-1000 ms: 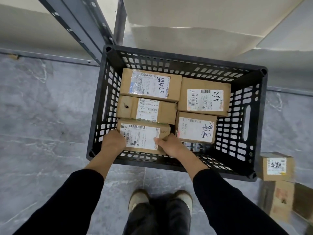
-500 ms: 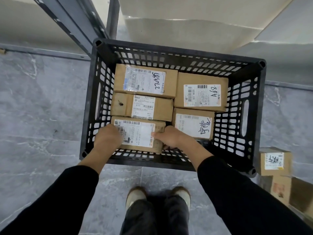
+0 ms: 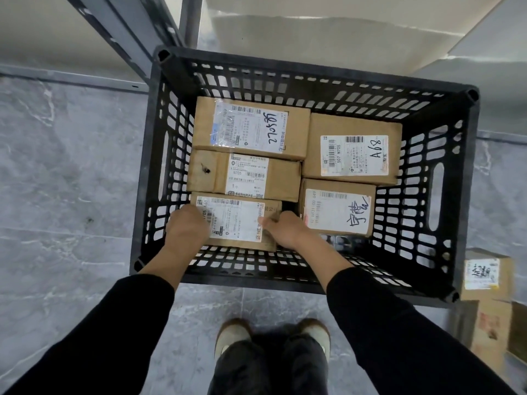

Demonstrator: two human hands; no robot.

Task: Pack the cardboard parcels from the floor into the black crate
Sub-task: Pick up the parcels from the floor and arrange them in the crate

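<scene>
Cardboard parcel [image 3: 236, 220] at near-left of black crate [image 3: 467, 195], left hand [image 3: 186, 226] and right hand [image 3: 285, 230] gripping its ends, fingers closed round it. Risk: fingers pinched against neighbouring parcel or crate wall on release. More parcels [image 3: 484, 276] on floor, right.

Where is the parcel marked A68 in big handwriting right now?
In the head view the A68 parcel lies in the crate's far right part, beside the 270585 parcel and behind another labelled parcel.

Head-worn view — steeply downward, close over crate [image 3: 285, 69]
</scene>
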